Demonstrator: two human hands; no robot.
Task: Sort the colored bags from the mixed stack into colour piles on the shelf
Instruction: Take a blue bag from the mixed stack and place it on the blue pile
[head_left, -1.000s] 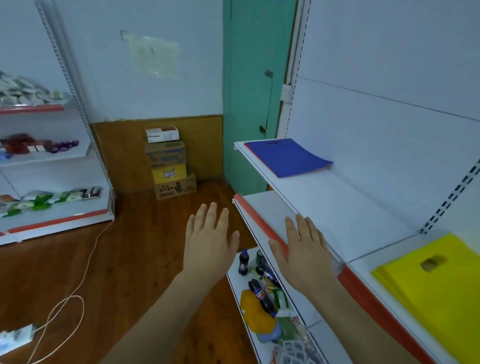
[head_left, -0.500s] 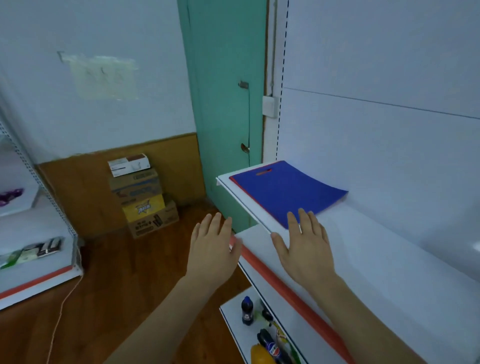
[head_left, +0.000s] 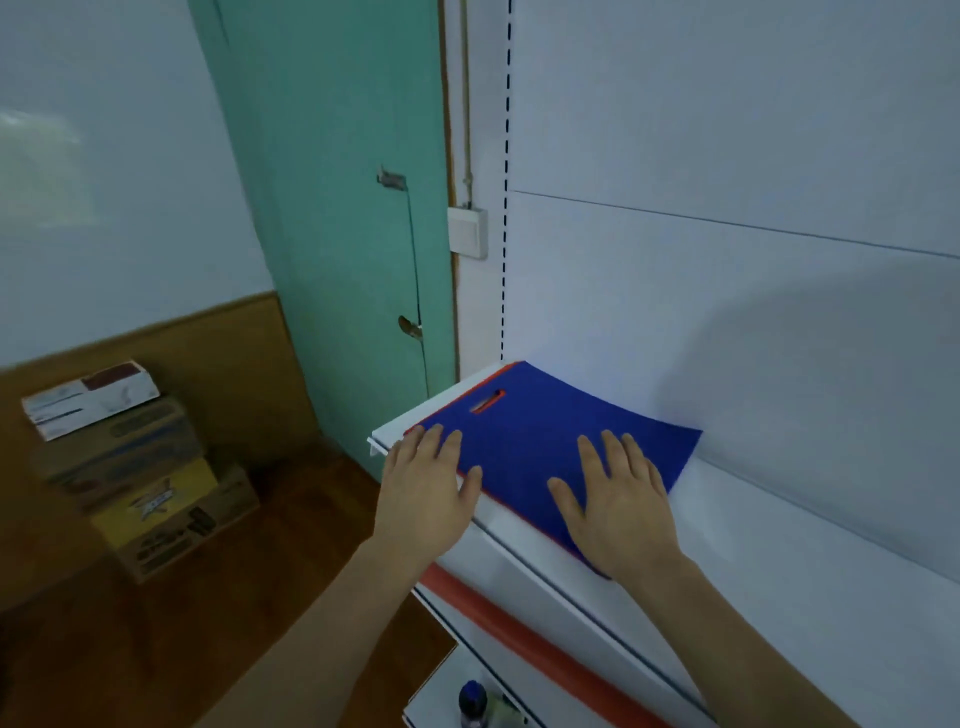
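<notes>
A flat blue bag (head_left: 540, 447) with a cut-out handle lies on top of the mixed stack at the left end of the white shelf (head_left: 779, 561). A red bag's edge (head_left: 519, 514) peeks out along the stack's left and near sides. My left hand (head_left: 426, 483) is spread flat over the stack's near left corner and the shelf edge. My right hand (head_left: 618, 504) lies flat, fingers straight, on the blue bag's near right part. Neither hand grips anything.
A teal door (head_left: 332, 208) stands just left of the shelf. Stacked cardboard boxes (head_left: 130, 467) sit against the wall on the wooden floor. A lower shelf with a red strip (head_left: 519, 639) and a bottle (head_left: 471, 701) lies below.
The view has swung left and closer to the stack; the yellow pile has left the frame. Both hands have moved forward from the air onto the blue bag.
</notes>
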